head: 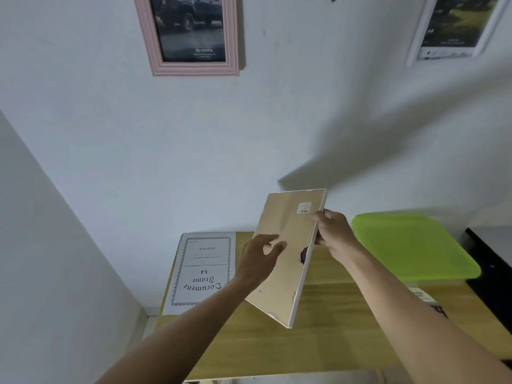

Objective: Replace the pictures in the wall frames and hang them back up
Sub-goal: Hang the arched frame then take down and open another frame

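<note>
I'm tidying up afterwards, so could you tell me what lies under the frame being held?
Under the held frame show the wooden table and part of the A4 document sheet. The table directly behind the frame is covered.

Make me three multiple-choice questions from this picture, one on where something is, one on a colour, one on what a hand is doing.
1. Where does the "Document Frame A4" sheet lie?
A. on the wooden table's left end
B. on the green lid
C. on the wall

2. What colour is the hanging frame with the Toyota picture?
A. black
B. pink
C. green

3. What is the right hand doing?
A. hanging idle
B. pressing the table
C. gripping the edge of the held frame

Answers: 1 A, it lies flat on the table. 2 B, its moulding is pink. 3 C, its fingers wrap the frame's right edge.
</note>
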`<action>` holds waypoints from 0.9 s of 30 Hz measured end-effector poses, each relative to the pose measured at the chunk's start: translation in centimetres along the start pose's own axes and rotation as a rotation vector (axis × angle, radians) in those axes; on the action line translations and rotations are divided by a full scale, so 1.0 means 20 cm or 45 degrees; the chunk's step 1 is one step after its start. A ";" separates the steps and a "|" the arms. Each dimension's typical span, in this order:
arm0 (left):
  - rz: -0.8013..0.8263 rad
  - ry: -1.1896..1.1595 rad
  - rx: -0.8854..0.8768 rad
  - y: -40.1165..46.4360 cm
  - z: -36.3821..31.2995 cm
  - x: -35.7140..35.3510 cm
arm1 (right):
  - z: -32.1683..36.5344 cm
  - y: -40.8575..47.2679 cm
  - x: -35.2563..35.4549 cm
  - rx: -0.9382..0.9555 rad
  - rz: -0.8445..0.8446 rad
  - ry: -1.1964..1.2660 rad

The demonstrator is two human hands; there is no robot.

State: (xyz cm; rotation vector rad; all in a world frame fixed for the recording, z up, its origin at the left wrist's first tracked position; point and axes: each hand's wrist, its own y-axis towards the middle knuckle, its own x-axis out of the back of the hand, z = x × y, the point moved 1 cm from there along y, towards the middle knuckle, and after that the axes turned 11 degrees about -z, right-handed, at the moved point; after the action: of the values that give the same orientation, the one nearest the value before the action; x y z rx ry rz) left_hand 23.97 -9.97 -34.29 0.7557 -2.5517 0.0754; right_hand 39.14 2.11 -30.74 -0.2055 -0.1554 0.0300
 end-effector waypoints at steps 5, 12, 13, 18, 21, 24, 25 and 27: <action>0.015 0.318 0.112 0.15 0.14 0.05 | -0.08 0.07 0.09 -0.120 0.135 0.084; 0.153 -0.160 0.653 0.23 0.29 0.09 | -0.18 0.25 0.12 -0.237 0.178 0.127; 0.133 -0.204 0.672 0.24 0.31 0.09 | -0.19 0.28 0.12 -0.248 0.172 0.119; -0.004 -0.341 0.807 0.25 0.40 0.03 | -0.32 0.42 0.10 -0.260 0.082 -0.020; -0.062 -0.385 0.866 0.25 0.43 -0.04 | -0.40 0.47 0.07 -0.192 0.032 -0.173; -0.199 -0.383 0.939 0.25 0.47 -0.11 | -0.47 0.48 0.02 -0.189 0.076 -0.332; -0.241 -0.369 0.970 0.25 0.49 -0.13 | -0.51 0.48 0.01 -0.205 0.104 -0.376; -0.301 -0.351 1.029 0.24 0.56 -0.17 | -0.59 0.47 -0.01 -0.260 0.151 -0.430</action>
State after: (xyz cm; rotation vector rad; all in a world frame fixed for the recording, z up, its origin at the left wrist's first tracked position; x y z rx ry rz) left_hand 19.21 -6.28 -45.41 1.4334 -2.6331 1.0310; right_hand 40.58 9.00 -44.11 -0.4135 -0.4840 0.1676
